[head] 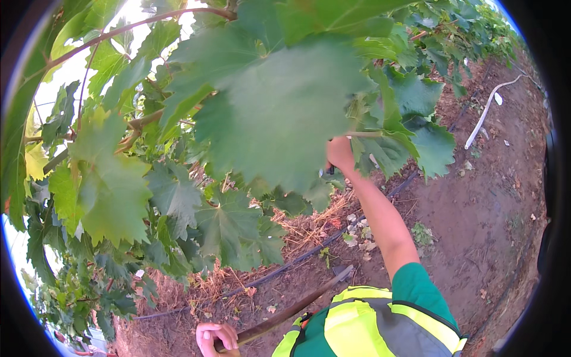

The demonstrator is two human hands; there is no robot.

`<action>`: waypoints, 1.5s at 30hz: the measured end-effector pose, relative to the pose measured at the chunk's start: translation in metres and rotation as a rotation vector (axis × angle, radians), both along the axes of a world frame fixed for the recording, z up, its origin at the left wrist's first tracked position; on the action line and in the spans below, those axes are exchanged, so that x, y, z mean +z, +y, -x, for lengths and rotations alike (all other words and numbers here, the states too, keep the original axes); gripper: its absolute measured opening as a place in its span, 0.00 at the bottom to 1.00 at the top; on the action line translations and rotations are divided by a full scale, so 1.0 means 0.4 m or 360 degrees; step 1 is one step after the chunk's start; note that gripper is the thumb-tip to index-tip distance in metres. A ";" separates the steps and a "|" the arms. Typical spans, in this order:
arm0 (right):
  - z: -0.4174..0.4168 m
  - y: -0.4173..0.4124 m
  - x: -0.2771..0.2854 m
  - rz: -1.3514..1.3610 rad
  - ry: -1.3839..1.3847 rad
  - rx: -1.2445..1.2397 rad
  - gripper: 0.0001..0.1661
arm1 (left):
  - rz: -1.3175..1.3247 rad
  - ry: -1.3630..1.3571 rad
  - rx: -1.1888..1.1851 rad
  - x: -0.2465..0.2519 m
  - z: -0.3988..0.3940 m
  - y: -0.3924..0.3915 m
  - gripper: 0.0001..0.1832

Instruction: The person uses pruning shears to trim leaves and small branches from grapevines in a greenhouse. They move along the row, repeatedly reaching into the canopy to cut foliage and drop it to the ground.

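My right hand reaches up among the grapevine leaves, partly covered by a large blurred leaf. Its fingers are curled, and a small dark piece of an object shows below the fist; the rest is hidden. Down at the lower edge, my left hand is curled around the end of a long wooden handle. That handle slants across in front of my body to a metal tool head near the ground. What kind of tool it is, I cannot tell.
Vine foliage fills the left and top, with a woody cane crossing above. A dark irrigation hose runs along the soil beside dry straw. To the right, a pale pipe lies on bare earth.
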State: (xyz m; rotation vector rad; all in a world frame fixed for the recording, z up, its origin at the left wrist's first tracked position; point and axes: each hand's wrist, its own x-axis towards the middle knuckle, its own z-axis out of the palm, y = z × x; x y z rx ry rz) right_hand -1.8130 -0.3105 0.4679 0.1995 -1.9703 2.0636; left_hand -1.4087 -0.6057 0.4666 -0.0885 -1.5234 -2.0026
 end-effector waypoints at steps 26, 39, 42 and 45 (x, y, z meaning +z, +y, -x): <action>0.194 0.228 0.100 -0.0796 -0.0505 0.0735 0.21 | -0.0025 -0.0025 0.0025 0.009 0.008 0.023 0.15; 0.166 0.220 0.081 -0.0530 -0.0474 0.0694 0.20 | -0.0058 -0.0016 -0.0006 0.011 0.027 0.018 0.16; 0.139 0.214 0.057 -0.0253 -0.0409 0.0657 0.20 | -0.0070 -0.0006 -0.0044 0.017 0.041 0.025 0.16; 0.059 0.186 -0.015 0.0201 -0.0341 0.0718 0.21 | -0.0086 -0.0012 -0.0045 0.022 0.051 0.031 0.16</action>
